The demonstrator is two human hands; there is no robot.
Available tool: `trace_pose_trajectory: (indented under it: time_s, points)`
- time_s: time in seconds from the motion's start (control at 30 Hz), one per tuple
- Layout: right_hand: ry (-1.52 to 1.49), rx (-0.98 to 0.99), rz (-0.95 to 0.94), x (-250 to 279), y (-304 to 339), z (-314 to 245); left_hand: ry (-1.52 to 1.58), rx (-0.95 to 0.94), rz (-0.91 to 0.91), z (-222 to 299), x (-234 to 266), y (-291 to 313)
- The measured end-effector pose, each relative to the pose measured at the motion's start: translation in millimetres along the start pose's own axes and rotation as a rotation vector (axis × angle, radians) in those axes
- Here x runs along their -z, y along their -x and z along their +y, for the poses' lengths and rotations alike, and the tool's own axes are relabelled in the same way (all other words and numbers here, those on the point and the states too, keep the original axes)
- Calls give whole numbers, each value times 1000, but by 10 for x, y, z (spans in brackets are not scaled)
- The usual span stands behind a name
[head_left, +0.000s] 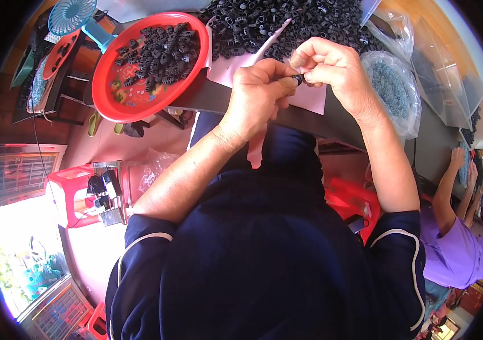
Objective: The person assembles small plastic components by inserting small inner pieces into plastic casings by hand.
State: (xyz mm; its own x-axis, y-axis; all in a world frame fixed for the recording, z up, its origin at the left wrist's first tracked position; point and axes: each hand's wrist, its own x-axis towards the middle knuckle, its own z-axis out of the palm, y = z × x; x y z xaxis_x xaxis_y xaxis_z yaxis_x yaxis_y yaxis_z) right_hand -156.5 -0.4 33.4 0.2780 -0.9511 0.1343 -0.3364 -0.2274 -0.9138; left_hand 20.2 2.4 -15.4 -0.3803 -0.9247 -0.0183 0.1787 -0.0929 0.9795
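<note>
My left hand [255, 93] is closed, pinching a small black plastic piece [297, 78] between thumb and fingertips. Close against it, my right hand [335, 68] has its thumb and forefinger pressed together; whatever they pinch is too small to name. Both hands are over a pale pink sheet [312, 103] at the table's near edge. Beyond them spreads a large heap of small black plastic pieces [304, 25], clip-like in shape. To the left, a red round tray [101, 85] with a flowered bottom carries more such black pieces.
Right of my hands is a clear plastic bag [411, 122] of tiny bluish pieces [389, 85]. A blue fan [73, 16] stands at far left. Red stools [71, 195] are on the floor. At the right, a person in a purple shirt [456, 249] works at the same dark table [431, 153].
</note>
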Motion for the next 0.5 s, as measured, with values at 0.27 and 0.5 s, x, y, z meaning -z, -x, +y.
trace_pose_trajectory:
  time_s: [0.27,0.5]
  points:
    - [-29,-85,-123,91,-49,-3,31,-11,-10,5,7,-8]
    - [222,190,30,-11,-43,67,-9,-16,-2,-12,-10,-10]
